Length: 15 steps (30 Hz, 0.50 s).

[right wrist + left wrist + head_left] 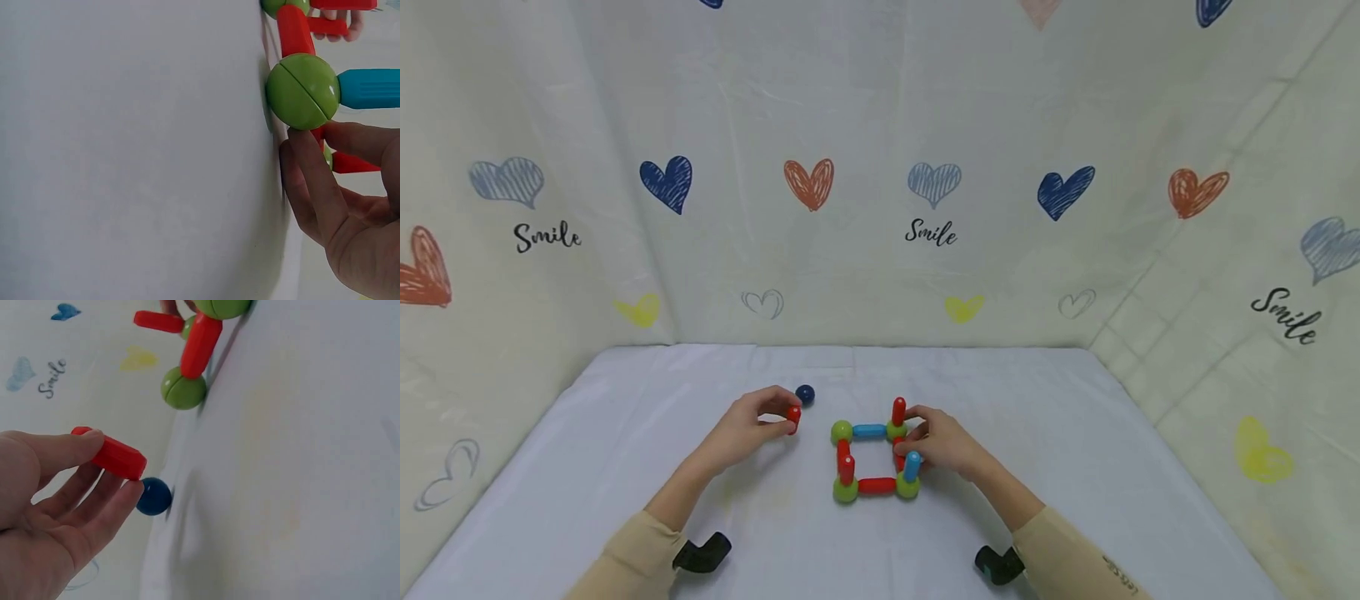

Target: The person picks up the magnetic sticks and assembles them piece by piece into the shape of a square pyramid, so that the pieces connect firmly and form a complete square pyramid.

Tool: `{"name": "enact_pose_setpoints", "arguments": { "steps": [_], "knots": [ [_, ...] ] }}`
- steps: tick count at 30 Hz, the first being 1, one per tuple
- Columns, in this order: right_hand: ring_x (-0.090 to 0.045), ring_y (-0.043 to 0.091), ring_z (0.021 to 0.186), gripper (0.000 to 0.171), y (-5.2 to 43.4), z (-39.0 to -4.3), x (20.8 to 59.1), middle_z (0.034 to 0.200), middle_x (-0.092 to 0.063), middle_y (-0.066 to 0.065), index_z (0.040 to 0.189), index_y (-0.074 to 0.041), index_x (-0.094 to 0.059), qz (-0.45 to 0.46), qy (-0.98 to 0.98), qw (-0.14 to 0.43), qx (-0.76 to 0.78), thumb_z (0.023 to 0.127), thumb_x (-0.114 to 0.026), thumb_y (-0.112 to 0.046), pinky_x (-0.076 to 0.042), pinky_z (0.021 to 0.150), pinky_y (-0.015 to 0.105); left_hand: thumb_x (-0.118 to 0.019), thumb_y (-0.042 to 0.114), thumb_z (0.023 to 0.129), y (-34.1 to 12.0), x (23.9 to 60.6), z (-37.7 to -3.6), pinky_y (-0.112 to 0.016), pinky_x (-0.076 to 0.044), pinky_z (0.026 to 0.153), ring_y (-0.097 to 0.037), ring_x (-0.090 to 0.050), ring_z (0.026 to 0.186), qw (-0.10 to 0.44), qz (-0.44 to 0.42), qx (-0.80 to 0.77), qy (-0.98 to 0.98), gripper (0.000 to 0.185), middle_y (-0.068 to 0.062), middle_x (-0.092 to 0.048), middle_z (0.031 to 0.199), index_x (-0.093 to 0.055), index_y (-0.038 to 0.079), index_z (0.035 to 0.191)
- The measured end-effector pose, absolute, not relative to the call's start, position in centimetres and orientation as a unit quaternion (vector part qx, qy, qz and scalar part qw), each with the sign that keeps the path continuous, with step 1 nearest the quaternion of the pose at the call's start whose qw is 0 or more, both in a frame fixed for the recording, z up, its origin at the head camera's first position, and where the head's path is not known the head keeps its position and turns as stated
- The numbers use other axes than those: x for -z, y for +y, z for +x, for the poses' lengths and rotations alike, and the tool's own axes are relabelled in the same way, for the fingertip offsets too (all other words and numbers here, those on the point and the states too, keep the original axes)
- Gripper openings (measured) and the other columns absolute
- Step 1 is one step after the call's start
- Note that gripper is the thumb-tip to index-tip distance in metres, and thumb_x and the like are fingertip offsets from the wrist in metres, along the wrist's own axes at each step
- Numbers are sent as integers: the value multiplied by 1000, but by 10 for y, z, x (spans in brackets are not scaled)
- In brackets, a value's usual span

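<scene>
The left hand (747, 431) pinches a red stick (793, 418) between thumb and fingertips, just above the white table (1075, 467); a dark blue ball (805, 394) lies at its 1 o'clock. At 3 o'clock sits a square frame (876, 454) of sticks and green balls; the right hand (942, 442) rests its curled fingers on the frame's right side.

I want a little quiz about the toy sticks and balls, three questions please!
1. True or false: the left hand pinches a short red plastic stick.
2. What lies on the table just beyond that hand? A) dark blue ball B) yellow cube C) green cup
3. What colour are the corner balls of the square frame beside the right hand?

Key: 1 true; 2 A; 3 green.
</scene>
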State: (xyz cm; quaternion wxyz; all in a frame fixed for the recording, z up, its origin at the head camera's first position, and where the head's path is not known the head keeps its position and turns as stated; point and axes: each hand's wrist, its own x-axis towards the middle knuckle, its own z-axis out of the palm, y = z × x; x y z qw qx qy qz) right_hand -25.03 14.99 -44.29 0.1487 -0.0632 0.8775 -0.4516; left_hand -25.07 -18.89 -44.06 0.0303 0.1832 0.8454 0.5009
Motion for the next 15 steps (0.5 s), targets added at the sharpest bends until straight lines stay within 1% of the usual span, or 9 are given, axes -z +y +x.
{"name": "enact_pose_setpoints", "arguments": {
  "steps": [6,11,15],
  "knots": [
    [-63,21,83,57,148,-248,440,94,-64,6,136,-5,-56,-62,879,150,449,87,-83,-15,-60,70,34,-74,5,94,-171,442,-253,-35,-57,89,-25,-64,113,22,172,-522,835,31,-2,-67,115,-65,10,124],
    [-63,20,82,56,147,-247,438,93,-64,6,135,-4,-56,-67,876,153,452,87,-83,-14,-61,69,35,-74,5,94,-156,439,-256,-34,-57,89,-25,-64,113,26,186,-534,824,34,-1,-67,115,-64,8,127],
    [-63,20,82,55,146,-246,438,93,-64,6,135,-4,-56,-69,874,156,455,88,-82,-12,-61,69,35,-74,5,94,-145,438,-258,-34,-58,89,-25,-64,113,26,197,-540,818,33,-1,-67,116,-64,10,126]
  ]
}}
